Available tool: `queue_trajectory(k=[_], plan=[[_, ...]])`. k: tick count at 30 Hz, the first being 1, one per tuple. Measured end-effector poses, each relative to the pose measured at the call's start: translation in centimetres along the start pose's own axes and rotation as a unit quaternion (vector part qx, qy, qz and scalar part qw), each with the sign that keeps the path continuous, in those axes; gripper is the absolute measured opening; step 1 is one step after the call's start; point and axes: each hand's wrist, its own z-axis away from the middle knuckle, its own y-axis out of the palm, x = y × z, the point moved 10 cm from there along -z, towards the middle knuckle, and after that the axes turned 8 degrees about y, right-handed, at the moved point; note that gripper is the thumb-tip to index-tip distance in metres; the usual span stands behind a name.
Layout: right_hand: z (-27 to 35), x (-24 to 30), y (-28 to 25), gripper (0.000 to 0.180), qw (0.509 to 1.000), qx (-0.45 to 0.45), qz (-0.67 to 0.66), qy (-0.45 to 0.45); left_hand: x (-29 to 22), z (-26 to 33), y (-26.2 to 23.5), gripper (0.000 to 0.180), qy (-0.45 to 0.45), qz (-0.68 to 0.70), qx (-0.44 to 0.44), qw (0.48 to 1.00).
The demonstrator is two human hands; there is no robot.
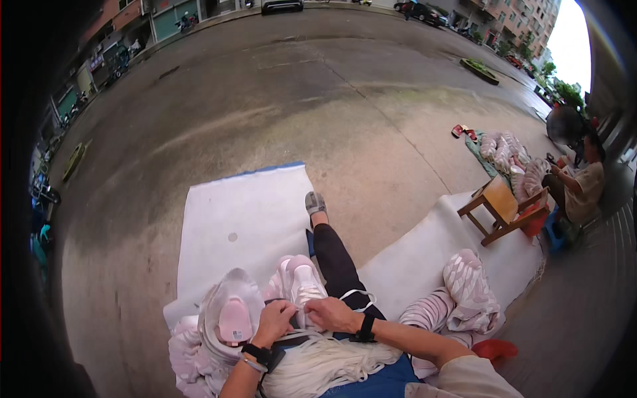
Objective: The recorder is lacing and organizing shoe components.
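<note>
A pink-and-white sneaker (302, 278) stands upright before me, toe pointing away, beside another pale pink shoe at its left. My right hand (330, 313) pinches a white shoelace (360, 292) at the sneaker's lacing, and the lace loops out over my right thigh. Close by on the left, my left hand (277, 320) is closed at the shoe's opening; what its fingers grip is hidden. A thick bundle of white laces (332, 363) lies across my lap. Left of my left hand, an upturned view into another shoe shows its pink insole (235, 321).
White sheets (232, 205) cover the ground ahead and to the right. Stacked pink-and-white shoes (471, 292) lie at my right, more at lower left. A wooden stool (501, 205) stands farther right, near a seated person (580, 176) handling shoes beside a fan (565, 125).
</note>
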Motion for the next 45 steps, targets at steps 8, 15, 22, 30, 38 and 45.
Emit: queue_trajectory(k=[8,15,22,30,38,45], plan=[[0.7,0.7,0.4,0.019,0.998,-0.059,0.004,0.008,-5.6,0.3,0.5,0.02,0.272,-0.305,-0.068,0.91],[-0.3,-0.4,0.8,0.02,0.997,-0.067,0.024,0.006,-1.0,-0.7,-0.1,0.02,-0.019,0.056,-0.03,0.998],[-0.9,-0.3,1.3,0.019,0.997,-0.074,-0.025,0.015,-2.3,0.5,-1.4,0.018,0.058,-0.081,-0.139,0.985],[-0.4,-0.5,1.2,0.02,0.994,-0.102,-0.035,-0.019,-0.4,1.1,0.3,0.017,-0.061,0.091,-0.109,0.988],[-0.8,-1.1,0.4,0.017,0.995,-0.081,-0.054,-0.005,1.3,-0.9,-1.5,0.012,-0.021,-0.026,-0.183,0.983],[-0.6,-0.3,0.9,0.017,0.994,-0.105,-0.013,-0.005,-5.6,2.5,0.7,0.021,0.156,-0.339,-0.194,0.907]])
